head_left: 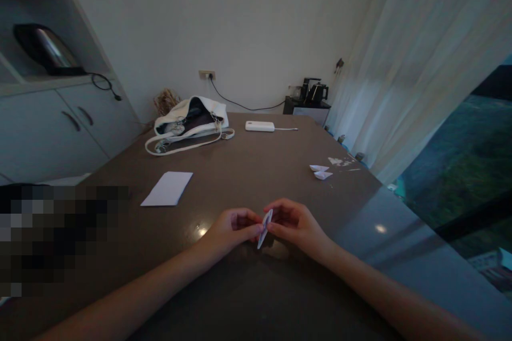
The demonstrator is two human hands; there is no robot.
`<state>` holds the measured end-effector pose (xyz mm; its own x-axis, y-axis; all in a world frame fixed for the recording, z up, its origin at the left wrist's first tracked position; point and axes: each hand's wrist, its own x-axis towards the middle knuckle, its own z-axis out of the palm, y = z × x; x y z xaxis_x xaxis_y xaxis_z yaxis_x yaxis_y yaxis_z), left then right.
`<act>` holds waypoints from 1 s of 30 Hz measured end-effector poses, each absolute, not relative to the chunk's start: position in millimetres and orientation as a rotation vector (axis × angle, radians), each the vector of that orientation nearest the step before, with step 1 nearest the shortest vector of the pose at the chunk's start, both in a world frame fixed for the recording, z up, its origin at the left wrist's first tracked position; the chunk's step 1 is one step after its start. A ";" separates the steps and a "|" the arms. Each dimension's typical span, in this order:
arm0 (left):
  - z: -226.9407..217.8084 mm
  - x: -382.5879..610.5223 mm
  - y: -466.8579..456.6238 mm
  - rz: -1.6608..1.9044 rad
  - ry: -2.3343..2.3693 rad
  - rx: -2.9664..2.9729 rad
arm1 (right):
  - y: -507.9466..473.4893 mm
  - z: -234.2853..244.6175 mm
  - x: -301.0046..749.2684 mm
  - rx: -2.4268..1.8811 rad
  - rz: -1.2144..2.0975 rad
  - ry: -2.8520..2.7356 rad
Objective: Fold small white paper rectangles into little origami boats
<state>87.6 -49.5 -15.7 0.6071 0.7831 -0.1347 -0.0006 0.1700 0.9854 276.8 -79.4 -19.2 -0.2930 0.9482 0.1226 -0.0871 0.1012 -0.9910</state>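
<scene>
A small folded piece of white paper (264, 228) stands on edge just above the brown table (248, 170), pinched between both hands. My left hand (232, 228) grips it from the left with closed fingers. My right hand (294, 221) pinches its right side, fingers curled. Both forearms rest on the table's near part.
A flat white sheet (167, 188) lies to the left. Two small folded paper shapes (321, 171) and paper scraps (340, 161) sit at the right edge. A white handbag (190, 120) and a white power bank (260, 126) lie at the far end. A curtain hangs on the right.
</scene>
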 end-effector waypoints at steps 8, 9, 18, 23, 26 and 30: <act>-18.8 89.4 -54.6 0.582 0.702 1.213 | -82.4 -15.8 274.3 -0.900 1.414 -1.449; -18.9 89.8 -55.1 0.578 0.695 1.221 | -82.6 -15.6 273.9 -0.887 1.412 -1.456; -20.6 90.6 -54.1 0.657 0.804 1.310 | -90.5 -7.7 274.2 -1.045 0.708 -1.830; -20.0 92.6 -54.6 0.656 0.785 1.372 | -92.9 -7.4 274.9 -1.080 0.516 -1.950; -18.2 92.4 -54.6 0.657 0.796 1.397 | -92.6 -8.1 275.0 -1.114 0.451 -1.978; -17.9 91.1 -54.2 0.677 0.820 1.429 | -92.1 -8.1 275.4 -1.162 0.405 -1.995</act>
<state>91.1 -54.2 -17.9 0.5690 0.8183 -0.0815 0.0745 0.0474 0.9961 275.4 -92.1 -8.1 -0.2808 0.8404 0.4635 0.5930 0.5316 -0.6048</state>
